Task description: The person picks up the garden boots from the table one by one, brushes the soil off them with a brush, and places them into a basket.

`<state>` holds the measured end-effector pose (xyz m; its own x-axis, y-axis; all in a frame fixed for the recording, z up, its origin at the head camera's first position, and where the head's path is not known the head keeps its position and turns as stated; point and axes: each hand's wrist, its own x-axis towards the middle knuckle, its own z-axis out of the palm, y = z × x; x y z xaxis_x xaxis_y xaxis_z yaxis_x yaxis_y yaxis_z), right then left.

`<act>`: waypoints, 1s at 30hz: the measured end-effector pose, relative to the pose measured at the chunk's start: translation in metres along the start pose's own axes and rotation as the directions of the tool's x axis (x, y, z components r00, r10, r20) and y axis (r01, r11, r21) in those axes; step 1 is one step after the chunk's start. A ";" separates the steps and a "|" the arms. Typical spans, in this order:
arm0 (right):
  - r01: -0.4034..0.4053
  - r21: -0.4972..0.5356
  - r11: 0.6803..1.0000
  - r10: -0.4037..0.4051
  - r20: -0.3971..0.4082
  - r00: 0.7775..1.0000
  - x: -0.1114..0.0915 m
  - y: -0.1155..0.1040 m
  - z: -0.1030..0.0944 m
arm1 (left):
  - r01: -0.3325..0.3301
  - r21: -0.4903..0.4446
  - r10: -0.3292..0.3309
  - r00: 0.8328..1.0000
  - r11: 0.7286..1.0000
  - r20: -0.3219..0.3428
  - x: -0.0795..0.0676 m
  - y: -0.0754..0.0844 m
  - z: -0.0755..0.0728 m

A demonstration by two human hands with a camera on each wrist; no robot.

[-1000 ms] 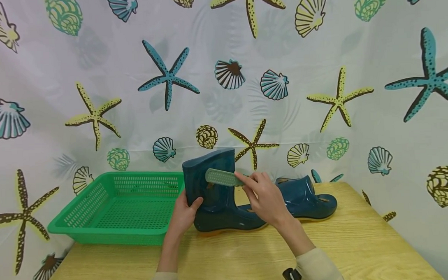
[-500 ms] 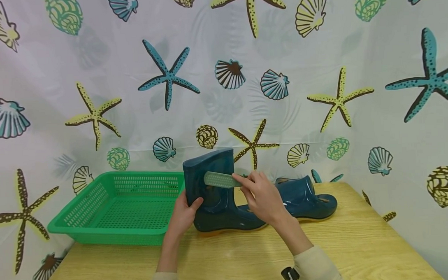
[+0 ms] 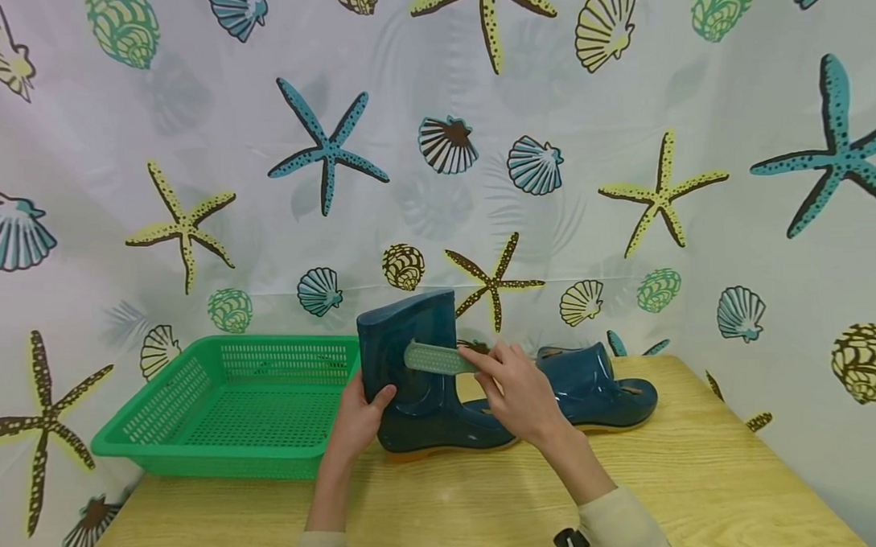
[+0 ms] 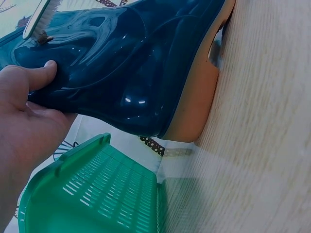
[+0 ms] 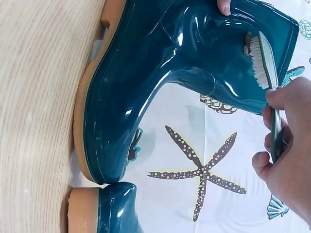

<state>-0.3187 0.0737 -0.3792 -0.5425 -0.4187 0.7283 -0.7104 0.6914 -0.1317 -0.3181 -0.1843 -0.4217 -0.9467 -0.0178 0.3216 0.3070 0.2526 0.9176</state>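
Observation:
A dark blue rubber boot (image 3: 403, 323) with an orange sole (image 4: 194, 102) stands upright on the table. My left hand (image 3: 359, 409) grips the back of its shaft, thumb on the near side. In my right hand (image 3: 517, 383) is a green scrub brush (image 3: 437, 360), pinched by the handle. Its white bristles (image 5: 257, 63) face the shaft, beside a small brown dirt patch (image 5: 248, 43). On the boot's right sits a second blue boot (image 3: 583, 385), with a brown mark on its toe; my right hand partly covers the area between them.
A green perforated plastic basket (image 3: 270, 456) stands on the left, close to my left hand. The wooden table (image 3: 446, 515) runs in front of the boots and off to the right. Behind hangs a white curtain (image 3: 407, 226) printed with starfish and shells.
The brush in my right hand has shifted slightly down along the boot's shaft. My left hand keeps its hold on the boot, which stays in place. The basket has not moved.

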 end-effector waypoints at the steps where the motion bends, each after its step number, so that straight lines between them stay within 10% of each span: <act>1: 0.001 -0.002 1.000 -0.001 0.000 1.000 0.000 0.000 0.000 | 0.001 0.002 -0.001 1.000 1.000 -0.002 0.000 0.000 0.000; 16: 0.052 0.036 0.998 -0.047 -0.128 0.991 0.008 -0.002 0.002 | -0.034 0.050 0.035 0.999 0.998 -0.012 -0.001 -0.001 0.000; 30: -0.014 0.006 1.000 0.014 -0.033 0.999 0.005 -0.003 0.004 | -0.052 0.023 0.052 0.999 0.998 -0.006 -0.001 -0.001 0.000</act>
<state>-0.3215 0.0674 -0.3781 -0.5374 -0.3893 0.7481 -0.7056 0.6934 -0.1460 -0.3178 -0.1848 -0.4228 -0.9289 -0.0110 0.3703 0.3532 0.2753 0.8941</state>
